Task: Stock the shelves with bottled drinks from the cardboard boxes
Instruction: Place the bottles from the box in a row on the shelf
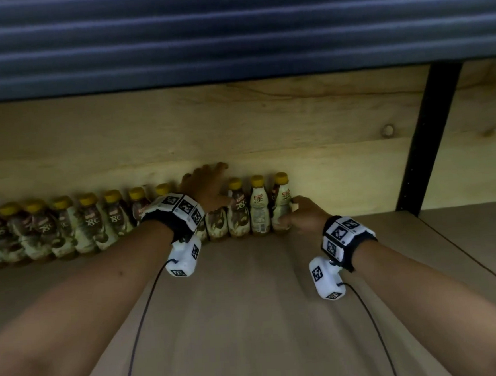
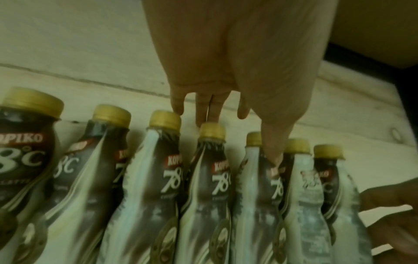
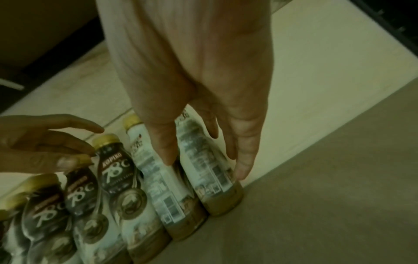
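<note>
A row of coffee bottles (image 1: 66, 229) with yellow caps stands along the back of the wooden shelf (image 1: 250, 306). My left hand (image 1: 211, 184) hovers over the caps near the row's right part, fingers straight; in the left wrist view its thumb (image 2: 273, 153) touches the neck of one bottle (image 2: 253, 187). My right hand (image 1: 295, 213) holds the rightmost bottle (image 1: 281, 197) at the end of the row. In the right wrist view the thumb (image 3: 167, 151) sits on that bottle's (image 3: 217, 200) left side and the fingers (image 3: 242, 164) wrap its right side. The bottle stands on the shelf.
A pale plank wall (image 1: 235, 123) closes the shelf's back. A black metal upright (image 1: 433, 143) rises to the right of the row, with bare shelf board between it and the last bottle. A dark slatted surface (image 1: 228, 26) hangs above. Thin cables (image 1: 138, 324) trail from both wrists.
</note>
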A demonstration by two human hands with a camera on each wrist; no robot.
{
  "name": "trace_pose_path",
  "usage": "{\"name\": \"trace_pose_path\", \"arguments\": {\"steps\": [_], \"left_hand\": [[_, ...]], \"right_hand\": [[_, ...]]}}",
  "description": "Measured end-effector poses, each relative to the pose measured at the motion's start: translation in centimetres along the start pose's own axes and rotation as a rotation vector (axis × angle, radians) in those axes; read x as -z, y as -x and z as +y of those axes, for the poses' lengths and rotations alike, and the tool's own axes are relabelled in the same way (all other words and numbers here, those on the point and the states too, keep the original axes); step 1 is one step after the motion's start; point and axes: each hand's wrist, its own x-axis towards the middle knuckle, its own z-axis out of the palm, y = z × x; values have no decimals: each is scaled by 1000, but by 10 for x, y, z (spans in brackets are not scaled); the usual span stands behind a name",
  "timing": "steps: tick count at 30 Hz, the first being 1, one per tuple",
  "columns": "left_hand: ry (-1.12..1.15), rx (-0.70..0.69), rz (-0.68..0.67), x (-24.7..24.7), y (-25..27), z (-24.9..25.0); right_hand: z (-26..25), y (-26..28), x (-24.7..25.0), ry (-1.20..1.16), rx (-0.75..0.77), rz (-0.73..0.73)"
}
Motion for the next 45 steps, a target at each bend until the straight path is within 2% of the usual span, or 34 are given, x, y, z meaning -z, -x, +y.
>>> {"name": "trace_pose_path", "arguments": {"steps": [2, 5, 10, 14, 19, 24, 26, 28, 32, 36, 40, 42, 45], "left_hand": [[29, -22, 28, 10, 9, -7], [82, -96, -17, 19, 30, -21], [110, -167, -94, 36, 84, -44], [116, -170, -172, 44, 139, -74], [127, -184, -287, 41, 237, -123], [309, -218, -408, 27, 330, -162], [440, -194, -486, 18, 357, -168], [546, -174, -533, 5, 384, -171], [807, -113, -456, -35, 435, -181], [985, 7, -395, -84, 490, -186], [967, 224, -562, -166, 558, -188], [922, 323, -693, -210, 598, -179], [834, 400, -912, -285, 663, -155]], "right_hand": [[-5, 12, 7, 37, -2, 49], [-14, 32, 10, 50, -2, 106], [-66, 88, -19, 57, 62, 64], [-117, 137, -72, 2, 127, 8], [-168, 207, -159, -15, 164, -100], [-179, 289, -251, -213, 63, -250], [-173, 316, -279, -255, 10, -298], [-163, 338, -298, -304, -22, -258], [-130, 368, -335, -418, -184, -118], [-73, 397, -393, -350, -452, -223], [-4, 437, -434, -302, -696, -363], [33, 458, -449, -305, -794, -375], [97, 482, -475, -302, -927, -373]]}}
